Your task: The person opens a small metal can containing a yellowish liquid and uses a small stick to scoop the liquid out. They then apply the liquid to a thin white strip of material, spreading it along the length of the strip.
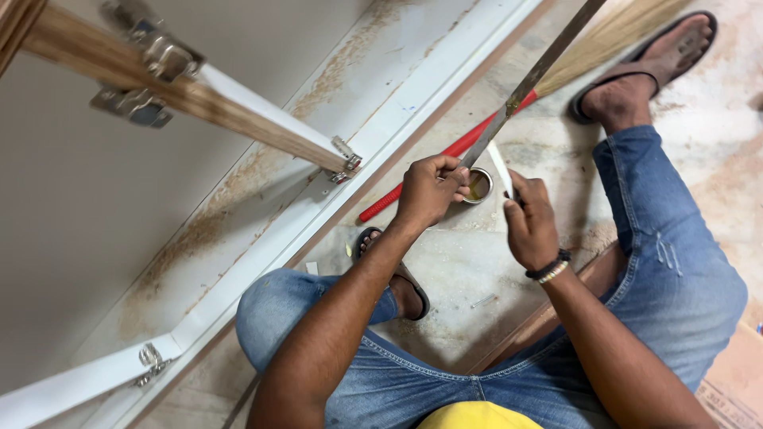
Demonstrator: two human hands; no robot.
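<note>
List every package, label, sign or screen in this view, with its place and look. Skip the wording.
Cardboard box: bottom right corner beside the person's right leg, flat brown face with faint dark print, mostly cut off by the frame.
Small round tin: on the floor between the left hand and right hand, open, metal rim, yellowish contents; no label visible.
No signs or screens.

**Stone floor & what's on it**

Pale mottled stone floor [509, 262], dusty, stained brownish twd the top right corner. Directly on it: small round tin [478, 186] w/ yellowish stuff inside, near centre; broom [556, 75] w/ red handle lying diagonally, bristles twd top edge; small screw or nail [482, 301] just below centre; sandalled feet, one [648, 63] at top right, one [395, 274] mid-floor. White cabinet panel [373, 143] runs along the floor's left side. Cardboard [735, 381] at bottom right corner.
</note>
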